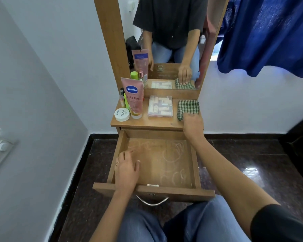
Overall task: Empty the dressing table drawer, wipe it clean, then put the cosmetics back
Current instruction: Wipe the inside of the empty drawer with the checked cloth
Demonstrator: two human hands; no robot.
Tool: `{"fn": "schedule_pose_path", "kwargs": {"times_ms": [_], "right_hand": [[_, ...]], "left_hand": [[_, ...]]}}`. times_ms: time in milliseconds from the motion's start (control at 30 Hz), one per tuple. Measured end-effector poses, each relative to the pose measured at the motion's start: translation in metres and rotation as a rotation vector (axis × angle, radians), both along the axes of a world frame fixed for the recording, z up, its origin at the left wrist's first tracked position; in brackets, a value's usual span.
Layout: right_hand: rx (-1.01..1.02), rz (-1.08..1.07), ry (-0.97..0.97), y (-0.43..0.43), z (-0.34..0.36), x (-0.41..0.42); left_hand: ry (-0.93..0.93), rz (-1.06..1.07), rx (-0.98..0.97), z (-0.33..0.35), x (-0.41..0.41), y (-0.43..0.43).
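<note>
The wooden drawer (194,163) stands pulled out with nothing in it, its bottom marked with dusty rings. My left hand (127,169) hovers over its left side, fingers spread and holding nothing. On the dressing table top (157,122) my right hand (192,125) rests its fingers on the near edge of a folded green checked cloth (188,107). A clear box of small cosmetics (160,106) lies in the middle of the top. At the left stand a pink Vaseline tube (133,98), a white round jar (122,114) and some small bottles (122,100).
A mirror (170,41) in a wooden frame rises behind the table top. White walls close in at the left, with a switch plate (0,147). A blue curtain (266,34) hangs at the upper right. My knees are under the drawer front and its metal handle (152,201).
</note>
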State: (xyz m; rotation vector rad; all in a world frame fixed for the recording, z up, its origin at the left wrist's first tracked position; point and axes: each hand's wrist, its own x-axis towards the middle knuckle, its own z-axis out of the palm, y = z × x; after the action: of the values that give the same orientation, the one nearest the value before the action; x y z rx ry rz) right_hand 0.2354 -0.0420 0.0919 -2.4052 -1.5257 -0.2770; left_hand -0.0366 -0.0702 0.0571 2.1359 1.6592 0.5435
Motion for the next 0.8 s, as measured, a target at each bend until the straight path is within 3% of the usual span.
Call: {"fn": "schedule_pose_path", "kwargs": {"times_ms": [133, 467, 633, 733, 800], "right_hand": [[0.118, 0.038, 0.089, -0.014, -0.004, 0.003], [0.666, -0.104, 0.739, -0.063, 0.017, -0.043], [0.532, -0.053, 1.057, -0.079, 0.013, -0.041], [0.282, -0.026, 0.97, -0.084, 0.009, -0.04], [0.217, -0.021, 0.85, -0.083, 0.004, -0.043]], "left_hand": [[0.078, -0.023, -0.025, -0.01, -0.003, -0.006], [0.209, -0.097, -0.037, -0.016, -0.004, -0.006], [0.048, -0.073, 0.03, -0.01, -0.016, 0.008], [-0.05, -0.002, 0.075, -0.007, -0.029, 0.026], [-0.064, -0.006, 0.053, -0.008, -0.034, 0.032]]}}
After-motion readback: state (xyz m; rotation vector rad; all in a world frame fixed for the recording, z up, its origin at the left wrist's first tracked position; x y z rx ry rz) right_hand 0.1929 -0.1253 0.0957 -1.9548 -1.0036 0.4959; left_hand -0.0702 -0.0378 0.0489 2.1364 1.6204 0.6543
